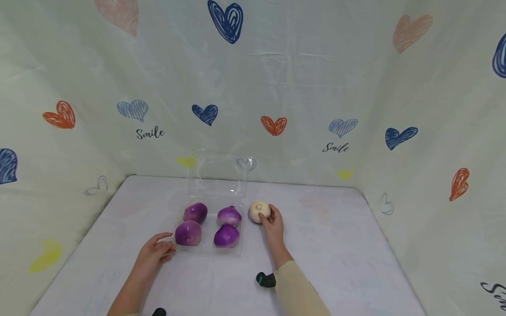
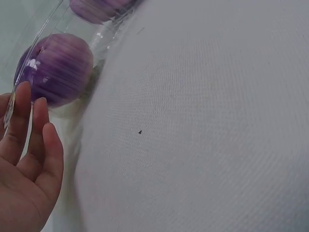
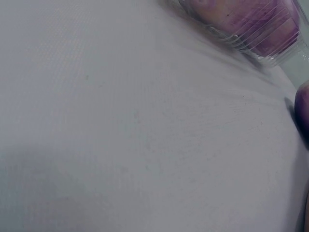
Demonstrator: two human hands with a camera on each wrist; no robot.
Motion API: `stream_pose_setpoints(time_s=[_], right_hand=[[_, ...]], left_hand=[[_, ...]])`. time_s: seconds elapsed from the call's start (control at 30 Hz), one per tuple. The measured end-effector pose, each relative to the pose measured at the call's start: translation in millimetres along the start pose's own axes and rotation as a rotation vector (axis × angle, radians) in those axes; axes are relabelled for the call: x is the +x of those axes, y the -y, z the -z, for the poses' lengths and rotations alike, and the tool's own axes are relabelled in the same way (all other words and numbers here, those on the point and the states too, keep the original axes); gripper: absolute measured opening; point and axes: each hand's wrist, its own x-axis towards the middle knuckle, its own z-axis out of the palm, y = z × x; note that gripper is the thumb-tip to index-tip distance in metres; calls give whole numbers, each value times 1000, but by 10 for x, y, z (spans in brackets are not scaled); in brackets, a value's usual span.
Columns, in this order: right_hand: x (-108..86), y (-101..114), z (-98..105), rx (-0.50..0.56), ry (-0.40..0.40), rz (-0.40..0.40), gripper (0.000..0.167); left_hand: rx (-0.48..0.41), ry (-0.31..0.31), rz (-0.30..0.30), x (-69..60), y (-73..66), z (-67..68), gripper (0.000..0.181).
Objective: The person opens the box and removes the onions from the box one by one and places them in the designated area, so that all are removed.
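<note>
A clear plastic clamshell container (image 1: 208, 235) sits on the table with its lid (image 1: 217, 175) raised at the back. Inside are several purple onions (image 1: 188, 233), in a left pair and a right pair. My left hand (image 1: 152, 253) pinches the container's left rim, its fingers beside an onion (image 2: 60, 70) seen through the plastic. Just right of the container, my right hand (image 1: 273, 224) holds another onion (image 1: 258, 210) between thumb and fingers, its pale end facing up. At the edge of the right wrist view, this onion (image 3: 303, 108) shows a purple side; the hand is almost wholly out of that view.
A white cloth covers the table (image 1: 336, 245). Behind and at both sides hangs a pale curtain (image 1: 300, 87) printed with hearts and words. A dark wrist strap piece (image 1: 265, 279) shows by my right sleeve (image 1: 298, 289).
</note>
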Motion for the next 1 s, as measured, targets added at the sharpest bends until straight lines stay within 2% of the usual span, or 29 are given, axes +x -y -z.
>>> stream_pose_setpoints(time_s=[0.13,0.33,0.43,0.63,0.83,1.0], right_hand=[[-18,50,2,1,-1,4,54],[-161,352,41,25,-22,8,53],[-233,449,64,27,-38,-11,52],[-343,498,108,34,-67,-49,51],[-427,565,128,93,-119,-42,47],[-477,644,75,173,-93,-19,45]], left_hand=[[-6,0,-6,10,10,-14,39],[-120,-10,13,-6,34,-66,41],[-139,-12,21,-28,49,-80,42],[-201,-26,31,-40,93,-90,42],[-236,-16,3,-37,142,-85,42],[-250,-17,-4,-22,155,-85,41]])
